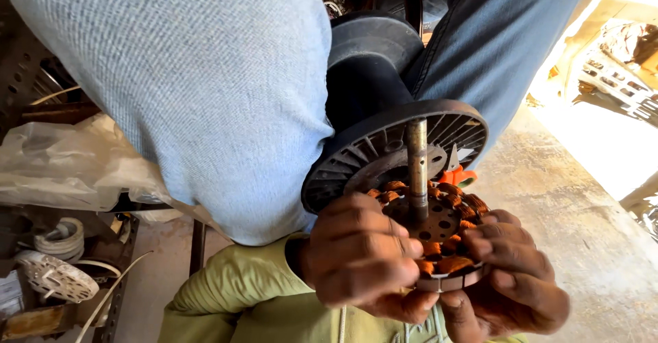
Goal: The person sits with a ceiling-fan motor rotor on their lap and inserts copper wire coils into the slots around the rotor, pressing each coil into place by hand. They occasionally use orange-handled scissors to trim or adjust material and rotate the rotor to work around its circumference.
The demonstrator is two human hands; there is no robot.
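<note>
Both hands are clamped on a round motor stator with orange-brown copper windings — a fan-type core with a grey metal shaft standing up out of its middle. The left hand wraps over the near-left edge of the stator, fingers curled across the windings and thumb tucked below. The right hand cups the stator from the right and underneath, its fingertips pressed on the rim beside the windings. The two hands sit close together, nearly touching below the stator, with the core held between them.

Just above the hands, the shaft runs up in front of a black ribbed plastic disc, the flange of a black spool-like part wedged between the person's knees. A small orange plastic piece shows just above the right hand, against the disc. A light blue denim leg fills the space up and left of the left hand — a darker denim leg rises above the right hand. A yellow-green sleeve covers the left forearm.

Well left of the left hand lie a crumpled clear plastic sheet and a white perforated round cover. Right of the right hand is a rough concrete floor
</note>
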